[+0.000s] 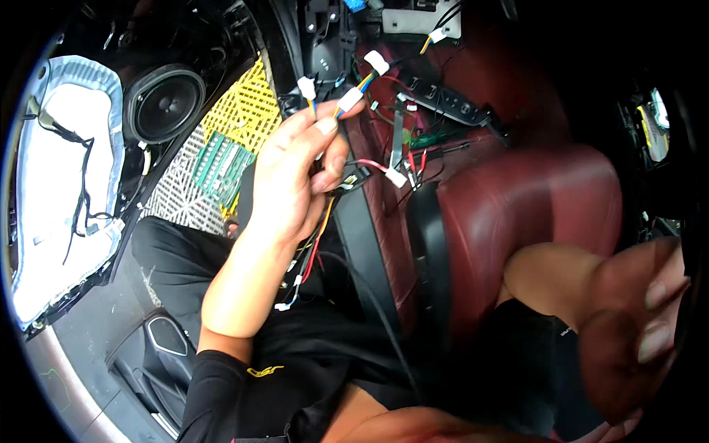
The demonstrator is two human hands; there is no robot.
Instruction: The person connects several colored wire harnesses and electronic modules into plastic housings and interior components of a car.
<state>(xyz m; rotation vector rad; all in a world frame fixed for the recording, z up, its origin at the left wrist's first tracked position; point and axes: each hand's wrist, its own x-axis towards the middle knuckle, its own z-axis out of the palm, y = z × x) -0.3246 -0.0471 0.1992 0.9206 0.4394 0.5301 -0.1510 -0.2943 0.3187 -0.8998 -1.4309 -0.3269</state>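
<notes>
My left hand (299, 159), in the upper middle, is closed, thumb and forefinger pinching a white wire connector (349, 99) with blue, yellow and orange wires. A second white connector (306, 88) stands up beside the fingers on its own short wires. Coloured wires run from the pinched one to another white connector (377, 62) farther up. Just right of the hand, a white plug (396, 177) hangs on a pink-red lead. My right hand (657, 314) is raised at the right rim, partly cut off, its fingers curled; whatever it holds, if anything, cannot be seen.
A dark red car seat (532, 192) fills the right middle. Left stand a round black speaker (165, 102) and an opened door panel with a white sheet (74, 170). A green circuit board (221, 170) lies against yellow and white grilles. Loose wires (314, 251) hang below the left hand.
</notes>
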